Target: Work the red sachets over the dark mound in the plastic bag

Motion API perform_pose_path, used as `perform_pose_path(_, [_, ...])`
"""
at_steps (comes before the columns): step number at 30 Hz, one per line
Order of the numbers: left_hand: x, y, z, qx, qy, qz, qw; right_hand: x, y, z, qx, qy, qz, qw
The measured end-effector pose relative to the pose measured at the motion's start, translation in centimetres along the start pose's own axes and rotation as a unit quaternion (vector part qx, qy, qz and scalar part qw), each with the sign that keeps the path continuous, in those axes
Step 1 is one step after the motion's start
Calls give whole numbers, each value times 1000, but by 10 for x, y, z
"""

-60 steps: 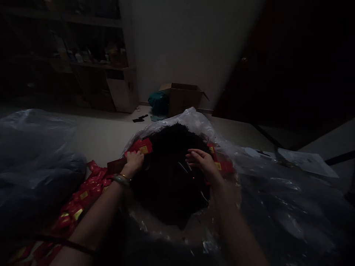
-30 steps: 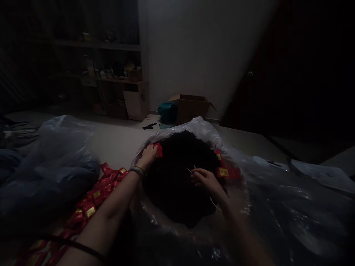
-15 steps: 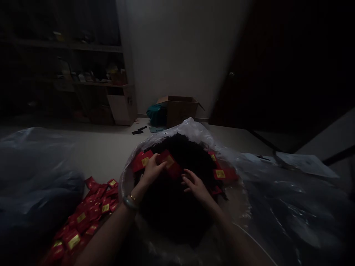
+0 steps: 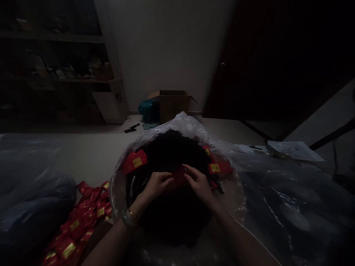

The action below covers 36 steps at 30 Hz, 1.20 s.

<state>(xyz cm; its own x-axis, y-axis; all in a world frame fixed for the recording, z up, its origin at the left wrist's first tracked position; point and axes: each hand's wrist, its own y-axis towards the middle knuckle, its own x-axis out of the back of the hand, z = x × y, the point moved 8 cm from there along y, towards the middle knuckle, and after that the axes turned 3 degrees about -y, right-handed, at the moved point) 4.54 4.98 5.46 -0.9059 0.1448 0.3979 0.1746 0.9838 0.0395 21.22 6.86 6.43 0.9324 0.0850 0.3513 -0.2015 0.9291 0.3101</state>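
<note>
Left hand and right hand grip a red packet, long axis seemingly rising rightward.

Your frame's very dim, heavily underexposed. What light you get sits on the pale wall and floor; the door goes near-black and the shelves sink into shadow. White glints streak the clear plastic on your right (thin ones, not blown out). The dark pile loses most detail, and the red packet between your hands turns murky. Far left looks soft, smeared; the door's edge slants.
</note>
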Motion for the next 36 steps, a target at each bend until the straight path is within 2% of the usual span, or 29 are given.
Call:
perform_pose_path(4, [-11,0,6,23,-61,-46,997,-2,-6,13,94,-131,-60,985])
perform_pose_path(8, [-13,0,11,42,-118,-77,989,-8,-18,27,194,-243,-107,944])
perform_pose_path(11, [-13,0,13,47,-126,-77,988,-5,-21,31,212,-289,-145,922])
perform_pose_path(14, [-12,-1,4,7,-66,-63,996,3,-13,31,173,-291,-138,931])
perform_pose_path(17, [-9,-3,-5,-29,11,-46,998,-2,-2,37,162,-267,-55,948])
perform_pose_path(19, [-4,-4,-6,-35,37,-59,997,-7,3,44,162,-243,-11,956])
perform_pose_path(21, [5,-3,-6,-47,57,-89,993,-9,5,47,140,-215,2,967])
perform_pose_path(24, [11,-3,-7,-98,97,-122,983,-11,7,38,61,-156,23,986])
perform_pose_path(28, [8,-6,-15,-184,181,-138,956,-24,7,15,-56,-34,112,992])
perform_pose_path(29, [6,-8,-20,-208,215,-142,944,-24,7,11,-74,-19,106,991])
perform_pose_path(31, [-1,-14,-31,-256,291,-150,909,-16,7,6,-99,-14,55,993])
perform_pose_path(33, [-5,-19,-39,-280,346,-167,880,-11,5,3,-114,-11,14,993])
perform_pose_path(34, [-5,-19,-40,-272,361,-179,874,-13,4,2,-121,-1,18,993])
perform_pose_path(36, [-9,-17,-38,-256,367,-160,880,-19,1,2,-132,26,50,990])
